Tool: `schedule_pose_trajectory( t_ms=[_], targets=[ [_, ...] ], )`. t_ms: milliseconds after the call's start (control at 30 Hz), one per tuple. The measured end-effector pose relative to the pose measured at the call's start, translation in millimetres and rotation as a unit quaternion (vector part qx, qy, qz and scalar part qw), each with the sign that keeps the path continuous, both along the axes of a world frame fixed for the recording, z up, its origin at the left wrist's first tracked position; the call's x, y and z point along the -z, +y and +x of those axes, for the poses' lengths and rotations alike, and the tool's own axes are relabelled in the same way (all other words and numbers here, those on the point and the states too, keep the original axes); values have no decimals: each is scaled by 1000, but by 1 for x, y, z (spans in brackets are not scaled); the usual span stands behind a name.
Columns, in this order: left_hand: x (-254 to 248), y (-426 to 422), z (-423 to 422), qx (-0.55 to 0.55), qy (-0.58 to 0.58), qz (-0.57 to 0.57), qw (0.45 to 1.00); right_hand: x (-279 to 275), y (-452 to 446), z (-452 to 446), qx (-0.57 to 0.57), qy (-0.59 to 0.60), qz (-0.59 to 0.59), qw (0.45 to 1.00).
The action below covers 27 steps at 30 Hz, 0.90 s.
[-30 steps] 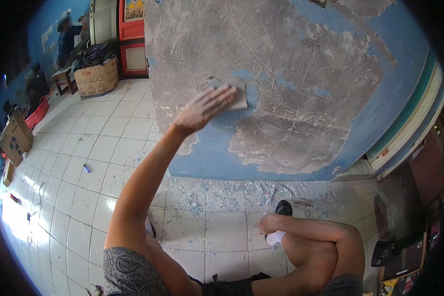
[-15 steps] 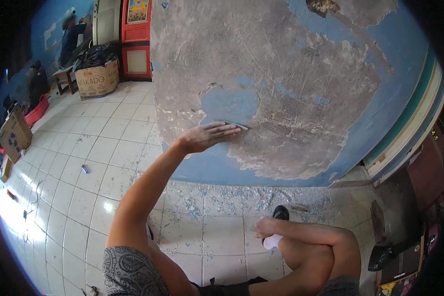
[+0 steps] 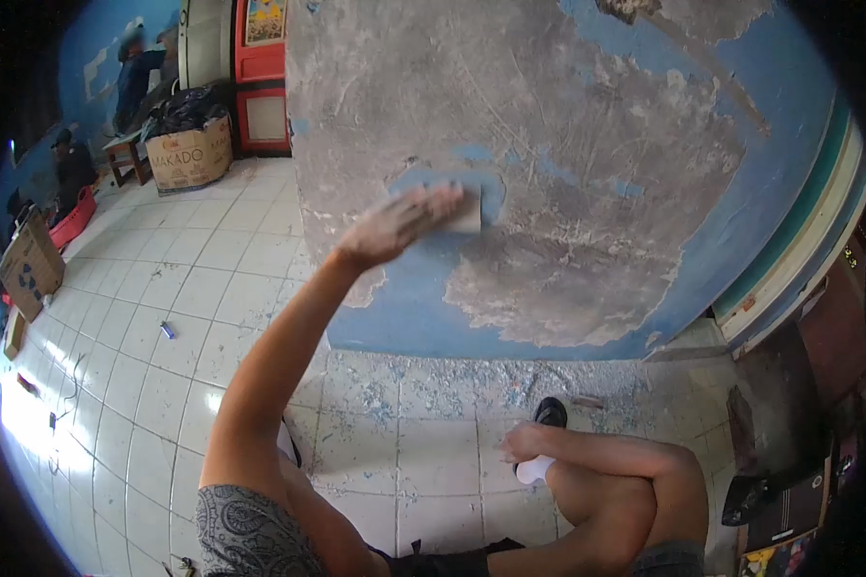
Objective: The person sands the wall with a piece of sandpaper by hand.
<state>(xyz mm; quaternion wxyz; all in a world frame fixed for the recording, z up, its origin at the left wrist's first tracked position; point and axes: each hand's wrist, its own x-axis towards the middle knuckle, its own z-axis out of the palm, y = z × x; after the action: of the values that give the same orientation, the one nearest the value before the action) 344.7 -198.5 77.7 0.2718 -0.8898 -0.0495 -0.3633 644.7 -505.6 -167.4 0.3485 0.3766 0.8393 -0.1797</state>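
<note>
My left hand (image 3: 409, 223), blurred, presses a flat pale rectangular piece (image 3: 469, 212) to the wall, over a blue patch (image 3: 492, 188) in the bare grey plaster (image 3: 587, 260). Its fingers lie close together across the piece and point up to the right. My right hand (image 3: 523, 442) hangs low beside my knee, above a white sock (image 3: 533, 469), with its fingers loosely curled and nothing visible in them. Paint flakes (image 3: 452, 380) lie scattered on the tiles along the wall's foot.
A cardboard box (image 3: 189, 157) with black bags and a red door (image 3: 262, 62) are at the upper left. Two people (image 3: 140, 77) (image 3: 72, 163) are beyond, near a red basket (image 3: 75, 217). A dark shoe (image 3: 551, 412) is by the wall; dark objects (image 3: 784, 500) lie lower right.
My left hand went down the wall with the pale piece, then came back up over the blue patch. My right hand has stayed in place. The view shifted slightly.
</note>
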Motion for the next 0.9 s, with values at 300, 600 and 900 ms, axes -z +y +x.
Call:
schedule_pose_trajectory(
  t_ms=[300, 600, 900],
  targets=[
    [36, 2, -2, 24, 110, -86, 990, 8, 12, 2, -27, -6, 2, 1000],
    [46, -9, -2, -22, 99, -79, 992, 17, 4, 6, -44, 34, 11, 998],
    [20, -7, -5, -79, 31, -12, 996, 15, 6, 2, -39, 28, 3, 999]
  ],
)
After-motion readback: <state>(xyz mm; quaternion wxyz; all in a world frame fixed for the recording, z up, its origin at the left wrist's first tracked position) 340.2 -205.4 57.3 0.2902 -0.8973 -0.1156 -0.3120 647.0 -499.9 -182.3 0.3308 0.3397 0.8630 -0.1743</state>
